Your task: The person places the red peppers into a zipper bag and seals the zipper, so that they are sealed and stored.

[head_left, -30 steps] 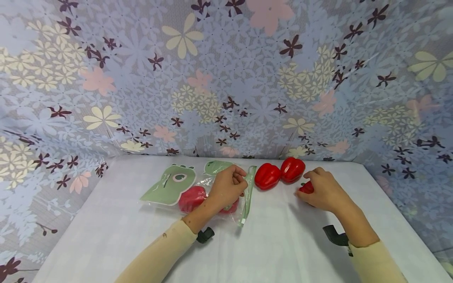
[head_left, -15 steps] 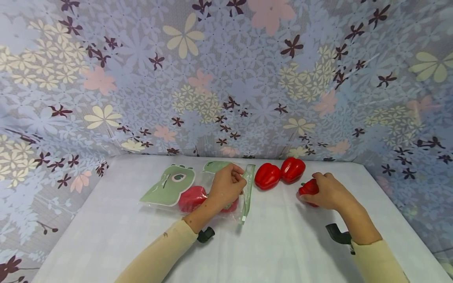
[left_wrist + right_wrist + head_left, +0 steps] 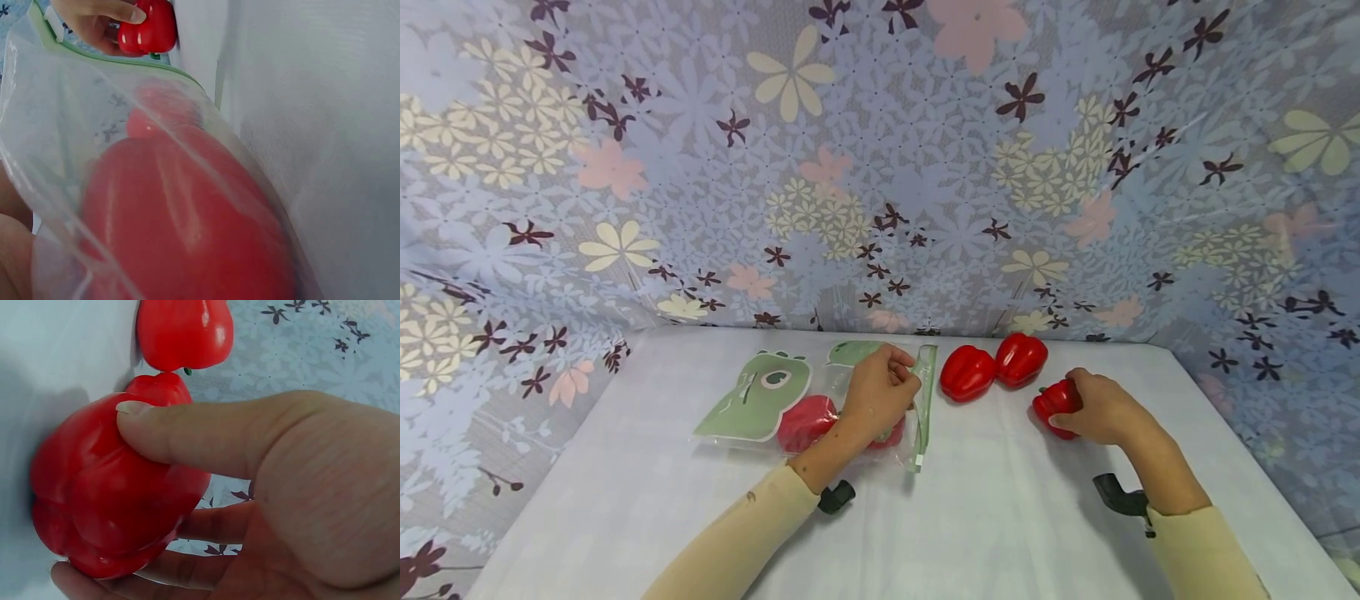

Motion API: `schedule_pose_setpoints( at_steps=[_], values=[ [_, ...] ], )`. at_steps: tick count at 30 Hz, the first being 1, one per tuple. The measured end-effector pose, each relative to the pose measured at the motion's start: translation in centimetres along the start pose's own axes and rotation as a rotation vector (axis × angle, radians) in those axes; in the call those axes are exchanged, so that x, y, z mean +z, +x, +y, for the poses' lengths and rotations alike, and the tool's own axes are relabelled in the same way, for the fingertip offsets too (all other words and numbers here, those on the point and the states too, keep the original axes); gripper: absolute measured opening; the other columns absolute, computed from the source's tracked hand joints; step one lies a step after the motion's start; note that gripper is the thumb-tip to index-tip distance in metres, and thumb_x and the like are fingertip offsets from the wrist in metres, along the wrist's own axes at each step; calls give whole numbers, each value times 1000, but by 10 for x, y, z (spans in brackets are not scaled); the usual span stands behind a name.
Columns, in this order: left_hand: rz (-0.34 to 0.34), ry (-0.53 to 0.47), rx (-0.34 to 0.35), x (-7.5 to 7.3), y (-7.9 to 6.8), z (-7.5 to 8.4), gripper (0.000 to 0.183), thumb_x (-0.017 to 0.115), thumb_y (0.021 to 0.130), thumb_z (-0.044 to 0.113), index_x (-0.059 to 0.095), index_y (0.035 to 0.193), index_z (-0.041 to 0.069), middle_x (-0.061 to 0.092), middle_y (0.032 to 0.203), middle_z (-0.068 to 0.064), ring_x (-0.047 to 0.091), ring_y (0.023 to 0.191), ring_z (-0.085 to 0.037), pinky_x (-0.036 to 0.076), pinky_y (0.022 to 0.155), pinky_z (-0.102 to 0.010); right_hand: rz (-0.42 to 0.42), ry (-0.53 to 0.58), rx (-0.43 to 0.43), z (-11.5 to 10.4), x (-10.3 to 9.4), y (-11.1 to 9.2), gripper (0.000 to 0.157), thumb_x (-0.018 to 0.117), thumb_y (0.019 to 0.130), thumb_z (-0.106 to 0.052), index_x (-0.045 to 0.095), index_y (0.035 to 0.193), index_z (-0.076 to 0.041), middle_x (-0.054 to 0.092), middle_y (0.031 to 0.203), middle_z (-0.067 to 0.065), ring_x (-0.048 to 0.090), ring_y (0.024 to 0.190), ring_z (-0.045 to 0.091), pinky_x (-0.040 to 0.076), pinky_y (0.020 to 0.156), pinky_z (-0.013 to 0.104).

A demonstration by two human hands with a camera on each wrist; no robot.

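Note:
My right hand [image 3: 1105,408] holds a glossy red bell pepper [image 3: 1056,408] at the right of the table. In the right wrist view its thumb lies across the bell pepper [image 3: 112,494], with the other fingers along the far side. My left hand [image 3: 880,396] pinches the film of a clear zip bag [image 3: 756,400] near its green zip edge [image 3: 927,408], fingers curled. Inside the bag are red bell peppers [image 3: 805,423], partly hidden under the left wrist. The left wrist view shows the bag [image 3: 69,125] standing partly raised, a big red pepper [image 3: 181,219] behind the film.
Two more red bell peppers, one [image 3: 967,373] beside the zip edge and one [image 3: 1021,360] behind it to the right, lie against each other. A white cloth [image 3: 985,508] covers the table. Flowered fabric [image 3: 880,167] rises at the back and sides.
My right hand has shifted right and slightly nearer to me around the pepper, so more of the pepper shows. The left hand and the bag have barely moved.

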State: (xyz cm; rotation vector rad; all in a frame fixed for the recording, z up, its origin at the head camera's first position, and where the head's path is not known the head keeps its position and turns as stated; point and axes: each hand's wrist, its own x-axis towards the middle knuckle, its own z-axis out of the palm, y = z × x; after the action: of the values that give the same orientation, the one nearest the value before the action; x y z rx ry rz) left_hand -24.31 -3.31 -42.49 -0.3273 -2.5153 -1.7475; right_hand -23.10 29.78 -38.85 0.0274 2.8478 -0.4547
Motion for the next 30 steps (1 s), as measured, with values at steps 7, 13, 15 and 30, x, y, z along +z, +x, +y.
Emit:
schedule_pose_setpoints(
  at_steps=[7,13,15,30],
  values=[
    [1,-2,1,-1,-1,1,20,66,95,8,66,115,5,63,91,-6,68,63,-15,62,60,-29,3,25,-18,2,2,2,89,91,80,-23,42,143,17,58,130,39,55,119,56,61,86,63],
    [1,-4,3,-1,0,0,21,66,95,8,66,116,4,63,91,-6,69,62,-16,62,60,-29,4,55,-43,-1,0,1,90,93,76,-25,46,144,13,59,131,37,56,119,55,63,82,59],
    [1,0,4,-1,0,0,21,66,95,8,66,115,5,63,91,-6,69,62,-15,62,60,-28,15,65,-60,-2,0,-1,91,93,76,-25,46,144,12,60,131,36,56,120,55,64,81,58],
    [-12,14,1,-1,0,1,20,66,96,9,66,115,6,63,92,-5,69,63,-15,62,61,-28,180,127,-238,-32,2,-20,86,93,79,-25,50,145,10,64,129,30,64,112,48,64,79,56]
  ],
)
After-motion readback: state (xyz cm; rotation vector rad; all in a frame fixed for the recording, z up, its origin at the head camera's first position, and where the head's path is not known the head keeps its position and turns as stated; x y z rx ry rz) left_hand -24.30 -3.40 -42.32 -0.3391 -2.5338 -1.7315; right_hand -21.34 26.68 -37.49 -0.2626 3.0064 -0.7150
